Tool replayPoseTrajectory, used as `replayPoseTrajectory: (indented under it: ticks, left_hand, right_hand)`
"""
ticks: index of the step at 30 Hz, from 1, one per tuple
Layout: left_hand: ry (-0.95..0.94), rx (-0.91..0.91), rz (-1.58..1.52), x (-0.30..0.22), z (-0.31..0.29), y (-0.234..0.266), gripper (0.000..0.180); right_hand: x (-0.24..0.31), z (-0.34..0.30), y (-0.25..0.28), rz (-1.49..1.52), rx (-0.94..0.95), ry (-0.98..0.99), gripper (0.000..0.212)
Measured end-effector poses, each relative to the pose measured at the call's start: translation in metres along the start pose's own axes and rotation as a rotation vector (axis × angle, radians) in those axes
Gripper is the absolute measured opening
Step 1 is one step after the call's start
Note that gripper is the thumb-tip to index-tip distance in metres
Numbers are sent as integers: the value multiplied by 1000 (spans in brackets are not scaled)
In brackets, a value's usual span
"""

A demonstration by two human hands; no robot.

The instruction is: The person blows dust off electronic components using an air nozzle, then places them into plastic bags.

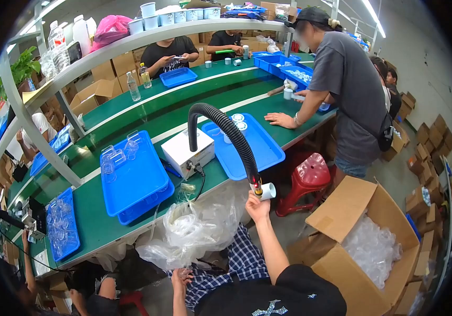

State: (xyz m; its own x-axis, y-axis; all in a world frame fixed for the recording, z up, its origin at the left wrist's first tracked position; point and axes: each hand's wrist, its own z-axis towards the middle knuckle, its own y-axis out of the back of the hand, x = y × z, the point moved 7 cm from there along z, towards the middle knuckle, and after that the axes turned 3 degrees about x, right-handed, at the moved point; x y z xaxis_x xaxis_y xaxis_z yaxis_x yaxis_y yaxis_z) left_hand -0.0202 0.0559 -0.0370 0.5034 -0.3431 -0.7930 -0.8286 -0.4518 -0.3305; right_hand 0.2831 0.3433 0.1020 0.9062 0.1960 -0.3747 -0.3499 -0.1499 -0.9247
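At the near edge of the green table [93, 218], a pale blue cup [269, 191] sits at the lower end of a black ribbed hose [242, 145] that arches over from a white box-shaped machine [176, 149]. The right hand [258, 208] has its grip closed on the cup, apparently pinching it at the hose end. The left hand [180, 282] is low, just beside a crumpled clear bag [194, 229]; its fingers are curled, but whether they pinch anything I cannot tell. This cup looks to be midway through its turn. Round white-and-blue pieces [239, 121] stand in the blue tray [255, 155] behind the hose; whether they are finished or waiting is unclear. Much seems left: clear handled pieces [113, 156] lie in the stacked trays [139, 184] to the left, and clear plastic parts [373, 250] heap inside the open cardboard box [357, 274] at right.
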Motion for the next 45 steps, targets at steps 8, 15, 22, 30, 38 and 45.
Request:
replayPoseTrajectory:
  ticks: [8,15,22,30,38,45]
  left_hand:
    - [-3,-13,-2,-5,0,-4,57]
    - [9,-5,43,-1,0,0,57]
    - [437,572,416,10,-57,-51,44]
    - [-308,455,-22,-149,-67,-143,53]
    - [-568,308,235,-209,-81,-167,63]
    - [-324,280,-453,-180,-67,-147,47]
  right_hand:
    - [-6,-31,22,-733,-129,-339,39]
    - [48,-37,45,-928,-400,134,41]
    - [-29,-107,60,-1457,-315,25,33]
    - [-127,-101,-72,-1991,369,233,44]
    - [-164,-122,-99,-2185,673,266,45]
    - [-178,-137,-98,-2242,789,192,52]
